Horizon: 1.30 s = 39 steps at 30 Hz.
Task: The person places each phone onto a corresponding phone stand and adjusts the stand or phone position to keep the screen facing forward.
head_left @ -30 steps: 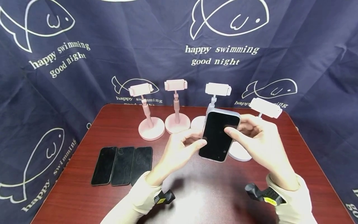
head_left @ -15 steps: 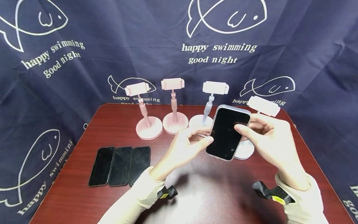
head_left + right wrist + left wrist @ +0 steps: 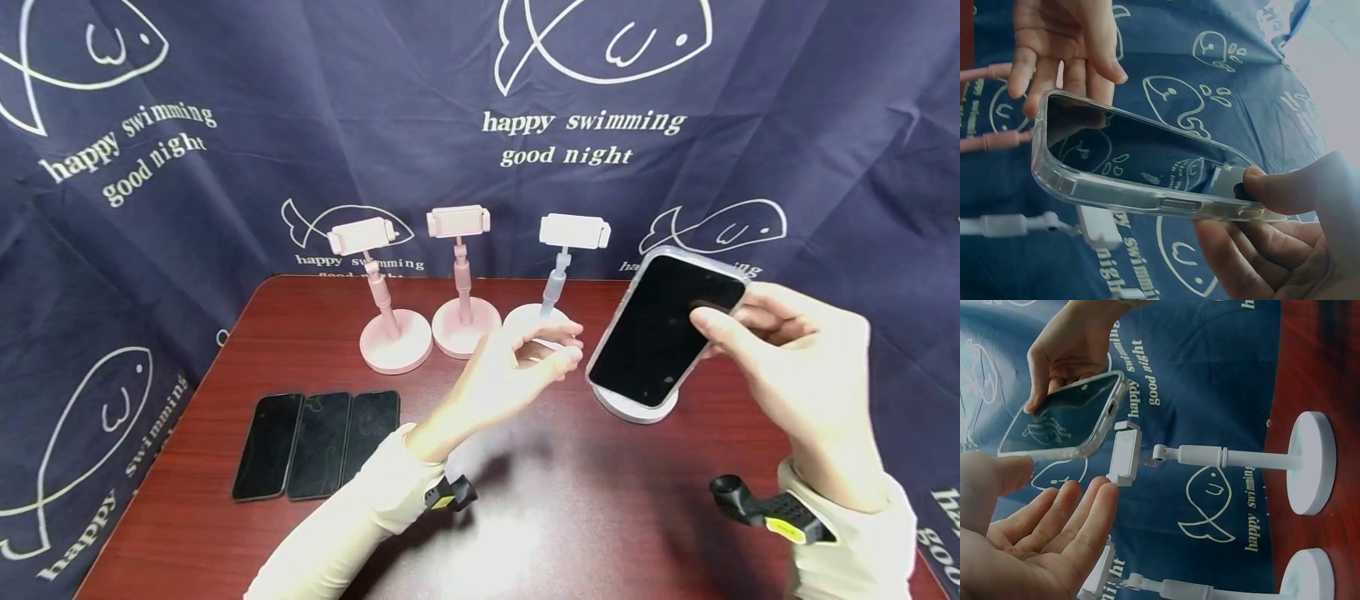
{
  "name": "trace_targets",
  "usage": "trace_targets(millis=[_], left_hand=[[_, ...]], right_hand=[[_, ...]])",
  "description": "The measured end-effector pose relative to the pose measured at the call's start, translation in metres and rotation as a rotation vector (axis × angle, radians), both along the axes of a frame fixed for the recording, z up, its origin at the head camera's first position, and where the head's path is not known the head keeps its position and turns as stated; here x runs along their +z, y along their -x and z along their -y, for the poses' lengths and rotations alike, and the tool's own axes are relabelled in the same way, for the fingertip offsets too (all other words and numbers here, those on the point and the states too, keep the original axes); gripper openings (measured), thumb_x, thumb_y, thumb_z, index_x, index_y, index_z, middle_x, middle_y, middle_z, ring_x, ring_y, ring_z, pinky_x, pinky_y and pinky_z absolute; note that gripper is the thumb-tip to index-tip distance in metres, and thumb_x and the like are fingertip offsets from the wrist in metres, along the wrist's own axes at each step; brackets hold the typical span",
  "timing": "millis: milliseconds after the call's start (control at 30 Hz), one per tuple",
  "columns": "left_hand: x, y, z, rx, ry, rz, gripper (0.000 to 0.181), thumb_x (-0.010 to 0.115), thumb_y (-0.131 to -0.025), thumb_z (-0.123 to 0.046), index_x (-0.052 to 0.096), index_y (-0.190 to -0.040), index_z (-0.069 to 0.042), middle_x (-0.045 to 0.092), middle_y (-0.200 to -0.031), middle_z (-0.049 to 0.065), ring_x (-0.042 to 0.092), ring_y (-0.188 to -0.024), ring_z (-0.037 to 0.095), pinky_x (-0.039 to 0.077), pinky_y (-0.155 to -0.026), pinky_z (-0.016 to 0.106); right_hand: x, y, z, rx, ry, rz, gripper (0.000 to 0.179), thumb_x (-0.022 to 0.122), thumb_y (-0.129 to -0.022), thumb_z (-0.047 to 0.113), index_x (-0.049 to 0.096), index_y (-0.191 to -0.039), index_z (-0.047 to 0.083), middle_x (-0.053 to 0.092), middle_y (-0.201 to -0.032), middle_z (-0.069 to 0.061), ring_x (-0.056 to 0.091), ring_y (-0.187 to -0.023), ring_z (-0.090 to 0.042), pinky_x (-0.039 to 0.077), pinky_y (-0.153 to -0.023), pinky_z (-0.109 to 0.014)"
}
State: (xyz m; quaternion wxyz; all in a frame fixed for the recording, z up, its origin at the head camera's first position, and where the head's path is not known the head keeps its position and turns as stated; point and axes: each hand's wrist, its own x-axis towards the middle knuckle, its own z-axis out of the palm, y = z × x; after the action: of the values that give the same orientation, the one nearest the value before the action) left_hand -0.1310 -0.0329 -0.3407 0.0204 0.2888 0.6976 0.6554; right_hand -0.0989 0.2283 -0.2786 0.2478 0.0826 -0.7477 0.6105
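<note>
A smartphone in a clear case (image 3: 663, 333) is held up at the right, its dark screen facing me. My right hand (image 3: 806, 358) pinches it by its right edge, thumb on the screen and fingers behind. To the left of the phone, my left hand (image 3: 517, 367) holds nothing; its fingers are gently bent and apart from the case. In the left wrist view those fingers (image 3: 1079, 531) lie spread below the phone (image 3: 1063, 422). Behind the phone stands a white phone stand, mostly hidden, with only its round base (image 3: 636, 410) showing in the head view.
Two pink phone stands (image 3: 396, 340) (image 3: 465, 327) and a pale blue-white one (image 3: 555, 287) stand along the back of the red-brown table (image 3: 570, 517). Several dark phones (image 3: 318, 446) lie side by side at the left. A dark blue printed curtain (image 3: 405, 142) hangs behind.
The phone, first held in both hands, has moved right and slightly up with my right hand. My left hand has let go of its left edge. The view has shifted a little.
</note>
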Motion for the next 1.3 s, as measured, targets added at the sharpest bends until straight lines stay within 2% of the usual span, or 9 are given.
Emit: trace_targets(millis=[133,233,433,500,600,733,900,1100,1300], left_hand=[[0.009,0.007,0.000,0.029,0.047,-0.022,0.031,0.072,-0.094,-0.004,0.068,-0.125,-0.005,0.075,-0.115,0.014,0.076,-0.095,0.020,0.061,-0.084,0.032],[0.016,0.013,0.000,0.060,0.096,-0.042,0.029,0.072,-0.096,-0.011,0.069,-0.125,-0.009,0.076,-0.113,0.007,0.074,-0.093,0.009,0.060,-0.085,0.030],[0.028,0.022,-0.001,0.093,0.174,-0.111,0.029,0.070,-0.099,-0.022,0.070,-0.127,-0.017,0.076,-0.111,-0.002,0.072,-0.094,0.005,0.058,-0.085,0.026],[0.030,0.025,-0.003,0.098,0.179,-0.120,0.030,0.070,-0.099,-0.024,0.069,-0.128,-0.018,0.076,-0.111,-0.002,0.072,-0.093,0.004,0.058,-0.084,0.025],[0.032,0.028,-0.009,0.089,0.167,-0.103,0.031,0.071,-0.098,-0.023,0.069,-0.128,-0.018,0.076,-0.112,-0.002,0.072,-0.092,0.004,0.058,-0.083,0.025],[0.037,0.034,-0.020,0.070,0.180,-0.083,0.033,0.071,-0.098,-0.024,0.069,-0.130,-0.017,0.076,-0.114,-0.001,0.072,-0.091,0.004,0.057,-0.083,0.023],[0.049,0.042,-0.030,0.078,0.220,-0.141,0.034,0.071,-0.098,-0.024,0.068,-0.131,-0.015,0.076,-0.113,-0.002,0.072,-0.090,0.001,0.055,-0.084,0.019],[0.069,0.052,-0.047,0.087,0.313,-0.242,0.035,0.069,-0.099,-0.026,0.067,-0.131,-0.014,0.076,-0.113,-0.003,0.071,-0.088,-0.001,0.053,-0.084,0.014],[0.082,0.060,-0.068,0.066,0.400,-0.249,0.040,0.066,-0.100,-0.032,0.062,-0.137,-0.015,0.074,-0.122,-0.003,0.071,-0.097,0.000,0.049,-0.088,0.010]], right_hand=[[0.004,0.002,-0.009,0.023,0.179,-0.034,0.012,0.078,-0.079,-0.016,0.066,-0.077,-0.012,0.069,-0.059,-0.006,0.064,-0.047,-0.012,0.041,-0.045,-0.015],[0.006,0.003,-0.016,0.012,0.212,-0.048,0.014,0.078,-0.078,-0.016,0.065,-0.075,-0.013,0.069,-0.058,-0.007,0.064,-0.047,-0.013,0.047,-0.048,-0.015],[0.012,0.004,-0.031,-0.099,0.147,-0.022,0.017,0.082,-0.078,-0.010,0.065,-0.077,-0.015,0.068,-0.058,-0.007,0.062,-0.046,-0.011,0.040,-0.045,-0.016],[0.014,0.008,-0.035,-0.130,0.125,-0.005,0.016,0.082,-0.078,-0.009,0.067,-0.080,-0.013,0.069,-0.058,-0.005,0.062,-0.045,-0.011,0.044,-0.047,-0.015],[0.016,0.014,-0.040,-0.124,0.149,0.008,0.012,0.081,-0.079,-0.010,0.071,-0.085,-0.009,0.072,-0.061,-0.003,0.065,-0.045,-0.010,0.048,-0.049,-0.013],[0.017,0.020,-0.047,-0.060,0.218,-0.022,0.011,0.079,-0.080,-0.013,0.070,-0.084,-0.008,0.072,-0.061,-0.004,0.067,-0.046,-0.011,0.053,-0.052,-0.016],[0.018,0.024,-0.050,-0.124,0.107,-0.010,0.016,0.082,-0.081,-0.006,0.067,-0.078,-0.010,0.070,-0.058,-0.005,0.065,-0.045,-0.011,0.052,-0.053,-0.016],[0.012,0.030,-0.054,-0.136,0.102,0.021,0.012,0.082,-0.081,-0.006,0.070,-0.081,-0.006,0.073,-0.061,-0.001,0.068,-0.047,-0.010,0.053,-0.052,-0.015],[0.008,0.035,-0.057,-0.220,-0.019,0.084,0.012,0.082,-0.083,-0.002,0.071,-0.079,0.002,0.073,-0.062,0.006,0.068,-0.048,-0.005,0.052,-0.051,-0.014]])
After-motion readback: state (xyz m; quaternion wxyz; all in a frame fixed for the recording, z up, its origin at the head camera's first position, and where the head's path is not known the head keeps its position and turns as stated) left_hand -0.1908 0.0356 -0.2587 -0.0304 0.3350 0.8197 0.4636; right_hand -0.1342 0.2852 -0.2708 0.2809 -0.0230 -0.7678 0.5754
